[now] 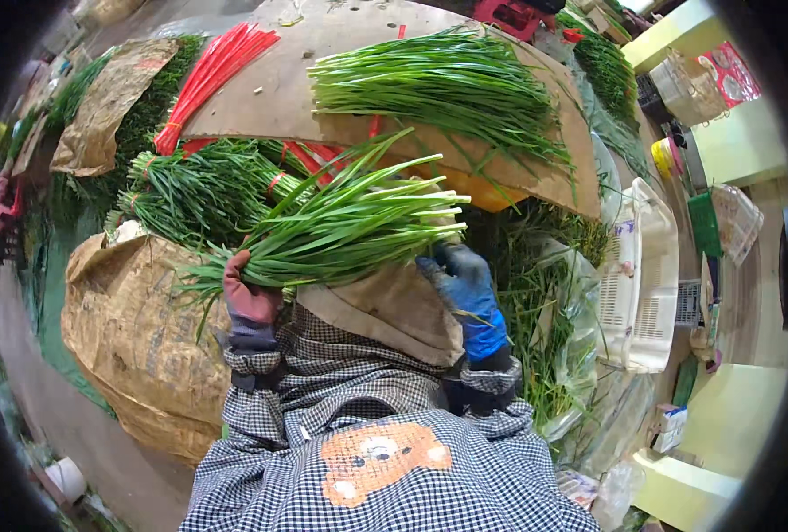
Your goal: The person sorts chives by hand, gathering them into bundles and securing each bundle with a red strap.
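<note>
A loose bunch of garlic chives (350, 222) lies across my lap, pale stem ends to the right and leafy tips to the left. My left hand (250, 291), in a reddish-purple glove, is closed around the leafy end. At the stem end, my right hand (465, 277) in a blue glove grips the bunch from below; its fingertips are partly hidden by the stems. A larger pile of garlic chives (438, 93) rests on the board (279, 106) in front of me. Tied bundles of chives (199, 191) sit beyond my left hand.
Red ties (212, 80) lie at the board's left edge. A brown sack (137, 328) stands at my left. Loose leaves (540, 355) and clear plastic are at my right, beside a white crate (642, 275). Brown paper (115, 106) covers more greens at far left.
</note>
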The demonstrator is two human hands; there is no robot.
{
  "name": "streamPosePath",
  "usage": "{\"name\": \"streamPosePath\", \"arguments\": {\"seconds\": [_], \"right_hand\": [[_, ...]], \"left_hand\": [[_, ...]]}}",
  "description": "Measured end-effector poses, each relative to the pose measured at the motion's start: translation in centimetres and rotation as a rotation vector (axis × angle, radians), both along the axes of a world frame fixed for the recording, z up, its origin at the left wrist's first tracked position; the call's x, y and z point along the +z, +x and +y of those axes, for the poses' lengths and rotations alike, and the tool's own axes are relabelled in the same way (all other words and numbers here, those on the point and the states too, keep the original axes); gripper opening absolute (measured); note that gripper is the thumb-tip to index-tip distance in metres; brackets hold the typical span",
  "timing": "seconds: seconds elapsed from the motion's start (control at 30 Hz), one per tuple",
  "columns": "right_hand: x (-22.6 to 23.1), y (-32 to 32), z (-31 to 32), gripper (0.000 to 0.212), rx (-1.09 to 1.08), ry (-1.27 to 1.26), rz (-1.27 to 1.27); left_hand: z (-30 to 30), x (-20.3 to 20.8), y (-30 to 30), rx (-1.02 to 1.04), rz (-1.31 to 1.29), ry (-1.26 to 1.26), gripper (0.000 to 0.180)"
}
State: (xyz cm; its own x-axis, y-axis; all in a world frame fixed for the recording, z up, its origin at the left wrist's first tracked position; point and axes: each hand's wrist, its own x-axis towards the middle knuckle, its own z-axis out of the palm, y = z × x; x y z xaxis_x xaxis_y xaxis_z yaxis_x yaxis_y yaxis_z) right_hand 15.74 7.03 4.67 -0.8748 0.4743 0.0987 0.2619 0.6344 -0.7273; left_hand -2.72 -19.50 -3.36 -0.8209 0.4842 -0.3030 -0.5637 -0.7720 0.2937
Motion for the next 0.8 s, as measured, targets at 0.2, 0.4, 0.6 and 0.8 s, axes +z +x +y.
{"name": "streamPosePath", "arguments": {"seconds": [0.2,0.4,0.6,0.8], "right_hand": [[-2.3,6.6,5.5,0.012,-0.262,0.177,0.063],[-3.1,15.2,8.9,0.024,-0.434,0.187,-0.462],[0.8,5.9,4.3,0.035,-0.261,0.103,0.052],[1.2,-1.1,1.4,0.015,-0.085,-0.053,0.305]], "left_hand": [[-0.5,-0.5,-0.3,0.016,0.022,-0.029,0.035],[-0.7,-1.4,-0.7,0.004,-0.025,-0.023,0.034],[-0.5,-0.9,-0.3,0.023,0.08,-0.087,0.034],[-1.1,-1.3,-0.7,0.004,-0.033,-0.061,0.031]]}}
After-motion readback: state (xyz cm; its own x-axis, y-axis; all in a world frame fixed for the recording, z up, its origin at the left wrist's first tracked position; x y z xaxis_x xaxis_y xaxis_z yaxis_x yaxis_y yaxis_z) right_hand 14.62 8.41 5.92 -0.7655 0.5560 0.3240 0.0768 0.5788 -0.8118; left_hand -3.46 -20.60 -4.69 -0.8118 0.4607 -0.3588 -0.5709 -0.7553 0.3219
